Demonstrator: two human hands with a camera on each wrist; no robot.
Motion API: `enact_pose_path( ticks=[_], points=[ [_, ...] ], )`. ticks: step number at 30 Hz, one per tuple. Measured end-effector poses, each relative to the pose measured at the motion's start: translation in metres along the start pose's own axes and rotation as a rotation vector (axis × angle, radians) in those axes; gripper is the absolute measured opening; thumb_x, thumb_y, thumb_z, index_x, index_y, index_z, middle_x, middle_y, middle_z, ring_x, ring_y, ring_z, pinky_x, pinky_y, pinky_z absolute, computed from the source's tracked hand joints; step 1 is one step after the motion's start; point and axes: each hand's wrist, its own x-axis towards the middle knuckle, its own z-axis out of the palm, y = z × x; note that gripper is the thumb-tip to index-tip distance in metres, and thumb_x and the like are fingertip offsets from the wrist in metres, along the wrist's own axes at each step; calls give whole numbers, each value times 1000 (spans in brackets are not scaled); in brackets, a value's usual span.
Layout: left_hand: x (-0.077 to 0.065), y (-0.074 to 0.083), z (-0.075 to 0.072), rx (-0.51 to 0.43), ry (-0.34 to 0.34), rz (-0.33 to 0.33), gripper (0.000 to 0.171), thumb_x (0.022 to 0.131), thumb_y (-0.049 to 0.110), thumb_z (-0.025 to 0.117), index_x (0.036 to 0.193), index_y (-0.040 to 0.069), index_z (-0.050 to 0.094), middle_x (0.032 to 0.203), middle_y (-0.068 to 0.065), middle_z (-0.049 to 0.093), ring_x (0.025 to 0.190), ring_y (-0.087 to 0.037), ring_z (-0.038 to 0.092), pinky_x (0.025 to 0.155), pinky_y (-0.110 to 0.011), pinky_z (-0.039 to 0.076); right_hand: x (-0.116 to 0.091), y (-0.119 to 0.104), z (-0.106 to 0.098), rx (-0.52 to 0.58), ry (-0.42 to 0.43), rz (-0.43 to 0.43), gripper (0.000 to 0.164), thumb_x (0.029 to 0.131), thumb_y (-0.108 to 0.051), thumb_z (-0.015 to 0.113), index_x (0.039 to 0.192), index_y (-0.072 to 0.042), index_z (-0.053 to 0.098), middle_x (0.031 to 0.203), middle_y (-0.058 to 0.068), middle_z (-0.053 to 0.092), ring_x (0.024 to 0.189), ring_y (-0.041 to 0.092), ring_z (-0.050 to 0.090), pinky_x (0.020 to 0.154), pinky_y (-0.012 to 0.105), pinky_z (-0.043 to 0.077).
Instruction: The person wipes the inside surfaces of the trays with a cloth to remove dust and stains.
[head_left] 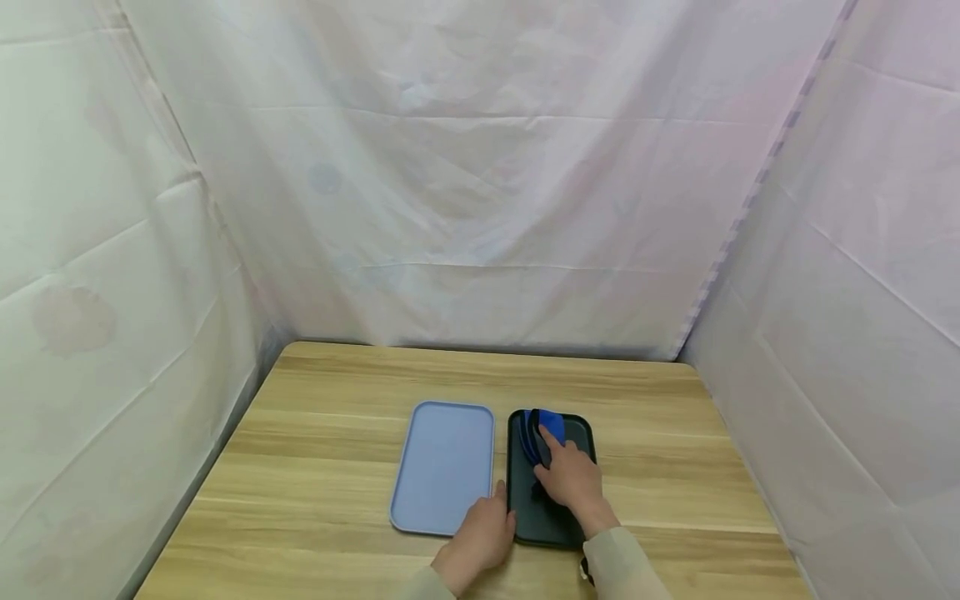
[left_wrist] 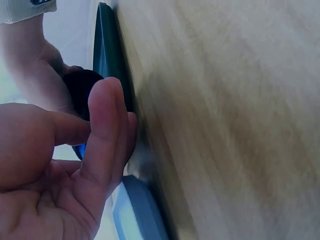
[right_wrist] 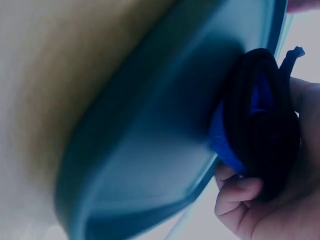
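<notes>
My right hand (head_left: 576, 479) grips a soft blue pouch-like item with black trim (head_left: 552, 421) over the upper part of a dark green tray (head_left: 542, 525). In the right wrist view the black-edged opening of this blue item (right_wrist: 262, 95) faces the camera, and a short black tab sticks out at its top. Its exact kind I cannot tell. My left hand (head_left: 483, 533) lies at the green tray's left edge, fingers straight and thumb by the rim. In the left wrist view that hand (left_wrist: 100, 145) holds nothing.
A light blue tray (head_left: 450, 467) lies flat to the left of the green one, a narrow gap between them. Both are on a wood-grain table (head_left: 322, 467). Pale cloth sheets (head_left: 480, 192) hang behind the table and along both sides.
</notes>
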Motion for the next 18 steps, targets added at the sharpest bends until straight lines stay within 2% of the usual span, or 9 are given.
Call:
enact_pose_path(
  ticks=[5,7,10,13,18],
  points=[
    [4,3,8,27,20,22,58,105,17,58,148,-18,40,87,-28,71,80,-33,74,66,-40,60,1,-3,-6,-18,10,19,74,91,-47,73,157,-28,47,138,29,51,105,39,56,68,52,53],
    [6,4,11,33,36,25,59,106,15,56,150,-18,37,75,-22,68,67,-27,71,59,-36,57,2,-6,-7,-13,19,22,73,92,-51,71,156,-26,48,142,31,48,111,42,55,74,55,53],
    [11,4,17,65,53,19,60,107,15,53,153,-16,32,62,-12,61,53,-19,62,51,-33,52,5,-8,-5,0,34,34,69,95,-54,67,154,-23,50,141,30,48,111,44,57,76,57,54],
    [14,6,20,72,54,3,62,107,13,53,156,-14,27,57,-6,55,48,-16,53,47,-32,47,7,-7,0,15,41,50,65,97,-49,68,154,-24,48,136,28,50,105,43,59,70,55,54],
    [16,8,23,86,43,-21,79,95,5,67,158,-13,23,57,-5,55,48,-17,52,49,-33,47,6,-4,5,11,33,49,73,100,-44,66,163,-33,31,138,29,47,98,41,57,60,49,50]
  ],
)
